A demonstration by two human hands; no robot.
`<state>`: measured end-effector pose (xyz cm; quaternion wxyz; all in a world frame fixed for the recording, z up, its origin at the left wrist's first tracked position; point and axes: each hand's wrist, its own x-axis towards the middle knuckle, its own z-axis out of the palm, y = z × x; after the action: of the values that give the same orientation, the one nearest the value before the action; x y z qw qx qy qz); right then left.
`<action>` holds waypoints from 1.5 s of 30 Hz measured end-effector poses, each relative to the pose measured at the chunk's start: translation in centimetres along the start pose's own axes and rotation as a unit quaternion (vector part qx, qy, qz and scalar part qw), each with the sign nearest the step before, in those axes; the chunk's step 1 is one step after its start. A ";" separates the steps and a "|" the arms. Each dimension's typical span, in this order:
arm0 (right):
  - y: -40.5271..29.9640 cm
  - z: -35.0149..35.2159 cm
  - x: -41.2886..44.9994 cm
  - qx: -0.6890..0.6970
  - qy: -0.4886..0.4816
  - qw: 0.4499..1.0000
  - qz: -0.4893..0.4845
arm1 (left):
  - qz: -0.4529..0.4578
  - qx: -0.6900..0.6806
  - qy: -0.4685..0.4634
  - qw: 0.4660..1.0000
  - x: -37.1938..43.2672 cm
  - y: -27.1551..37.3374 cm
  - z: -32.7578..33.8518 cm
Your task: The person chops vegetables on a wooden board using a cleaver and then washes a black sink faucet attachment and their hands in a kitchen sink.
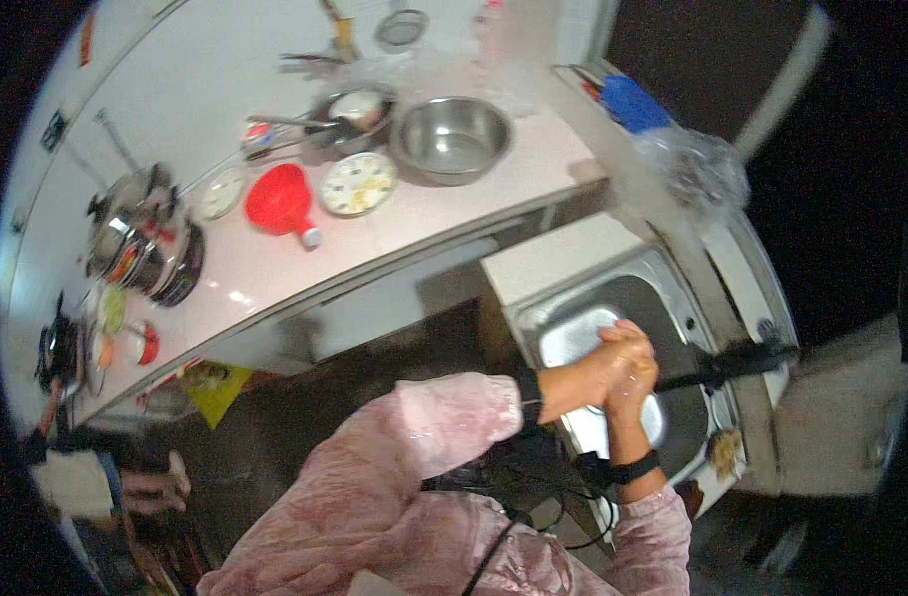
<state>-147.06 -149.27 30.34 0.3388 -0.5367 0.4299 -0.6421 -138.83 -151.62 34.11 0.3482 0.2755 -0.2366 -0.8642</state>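
My left hand (616, 359) and my right hand (633, 393) are pressed together, clasped palm to palm over a stainless steel sink (651, 287). Their skin looks wet. The fingers overlap, so whether anything small lies between the palms is hidden. From the sink's right side a dark faucet (748, 360) reaches towards the hands, its tip close to them. Dark bands circle both wrists, below pushed-up pink sleeves.
Left of the sink runs a counter with a steel bowl (454, 141), a patterned plate (359, 185), a red funnel-shaped container (281, 200) and a steel pot (130, 242). A clear plastic bag (696, 175) lies beyond the sink. Another person's arm (49, 410) shows far left, near a black pan (59, 346).
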 end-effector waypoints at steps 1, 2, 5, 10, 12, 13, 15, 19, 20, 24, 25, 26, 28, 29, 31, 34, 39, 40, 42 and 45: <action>-1.0 1.4 -0.3 0.043 0.022 0.997 0.054 | 0.013 -0.019 0.017 1.000 0.0 0.1 -0.3; -2.0 3.1 -0.4 0.092 0.045 0.989 0.105 | 0.037 -0.020 0.036 0.998 -0.1 0.5 -1.1; -5.7 4.3 0.6 0.258 0.151 0.889 0.347 | 0.147 0.088 0.041 0.984 0.3 1.6 -1.3; -6.7 1.3 0.7 0.365 0.098 0.840 0.389 | 0.345 0.478 -0.043 0.807 2.0 2.4 -2.7; -7.1 1.1 0.9 0.377 0.105 0.821 0.415 | 0.365 0.599 -0.071 0.709 1.6 2.4 -2.8; -7.1 1.0 0.9 0.346 0.123 0.834 0.412 | 0.348 0.600 -0.079 0.716 1.2 1.5 -2.2; -7.2 1.2 1.2 0.283 0.154 0.852 0.413 | 0.387 0.559 -0.088 0.728 0.1 0.2 -0.9; -5.8 3.1 2.6 0.303 0.131 0.888 0.320 | 0.353 0.396 -0.061 0.846 -0.3 0.5 -1.3; -3.5 2.7 1.9 0.219 0.124 0.927 0.277 | 0.216 0.139 -0.029 0.966 -0.8 -0.1 -1.0; -0.5 1.5 2.6 -0.204 0.051 0.978 0.007 | 0.030 0.000 0.072 0.997 -0.9 0.2 -2.3; 0.3 1.2 2.6 -0.274 0.035 0.961 -0.033 | -0.003 -0.019 0.051 0.999 -0.3 0.0 -3.1; 0.4 0.1 2.6 -0.333 -0.002 0.942 -0.039 | -0.041 -0.039 0.020 0.998 0.7 -0.5 -3.2; 1.5 -1.8 2.5 -0.446 -0.076 0.891 -0.027 | -0.121 -0.046 0.010 0.992 0.8 0.2 -2.2; 1.6 -2.3 2.5 -0.479 -0.104 0.871 -0.022 | -0.105 -0.006 0.022 0.994 1.0 -0.4 -1.3; 1.5 -0.7 2.2 -0.474 -0.140 0.869 -0.023 | -0.059 0.057 0.055 0.995 1.6 -1.5 -2.2; 0.3 3.2 1.4 -0.051 -0.084 0.990 0.104 | -0.012 -0.035 -0.010 0.999 2.9 -2.6 -5.2; -0.2 2.8 2.4 0.102 -0.025 0.987 0.118 | 0.025 -0.077 0.069 0.994 2.1 0.2 -1.9; -1.0 3.5 2.5 0.114 -0.008 0.979 0.170 | 0.029 -0.079 0.075 0.994 2.4 0.4 -2.7; -2.0 3.7 2.3 0.213 0.006 0.931 0.296 | 0.104 0.042 0.080 0.990 3.2 0.9 -4.5; -1.1 2.1 2.0 0.321 0.003 0.864 0.388 | 0.259 0.295 0.022 0.920 3.5 1.8 -6.6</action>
<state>-145.35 -151.03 32.25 0.7126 -0.1863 0.3743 -0.5633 -135.87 -156.83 29.26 0.4678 0.3140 -0.5360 -0.6287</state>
